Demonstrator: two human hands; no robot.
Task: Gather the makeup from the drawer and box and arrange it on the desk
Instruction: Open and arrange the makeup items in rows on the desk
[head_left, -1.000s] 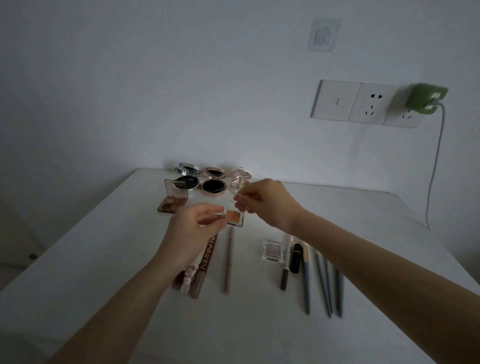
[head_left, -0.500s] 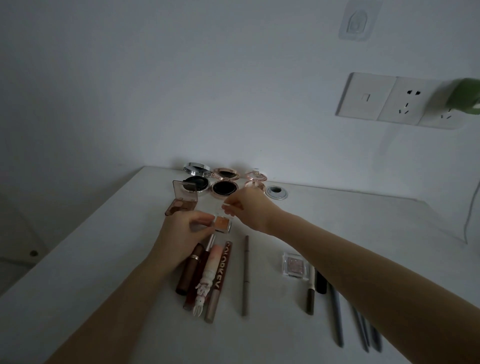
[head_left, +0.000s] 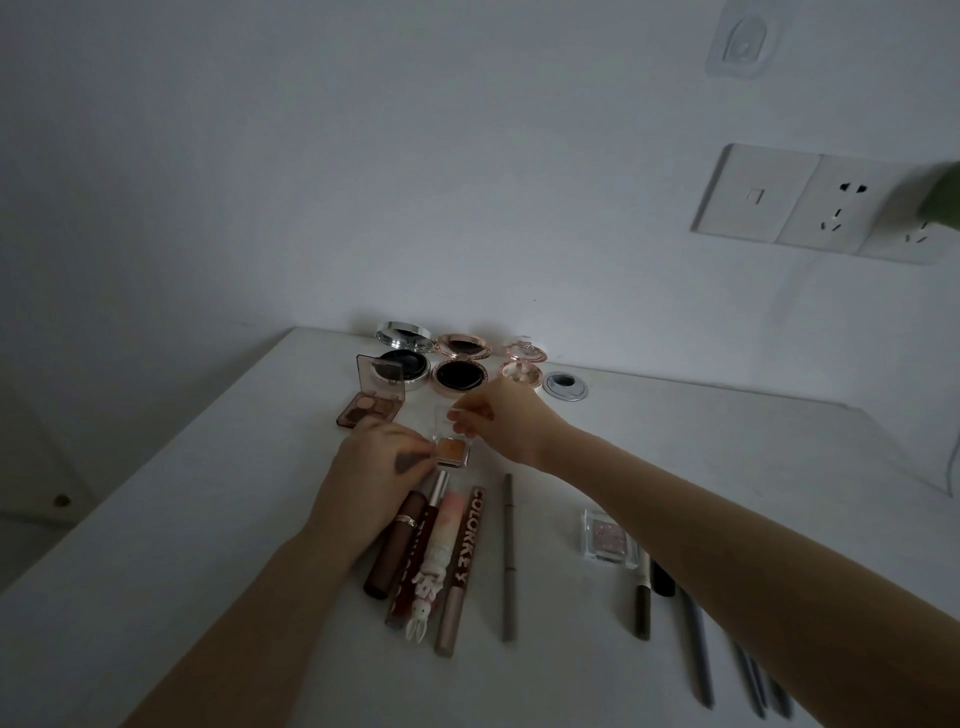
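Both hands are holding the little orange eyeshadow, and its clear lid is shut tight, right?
Not quite. Both hands do hold the little orange eyeshadow, but its clear lid is open, not shut: the right hand holds the lid tipped up behind the orange pan, while the left hand steadies the base on the desk. The head view shows it.

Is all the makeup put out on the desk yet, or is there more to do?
Most looks done: three open compacts and a brown palette sit at the back of the desk, with lip tubes and pencils in rows nearer. Right now the left hand steadies a small orange pan while the right hand lifts its clear lid. Neither drawer nor box shows, so what remains is unclear.
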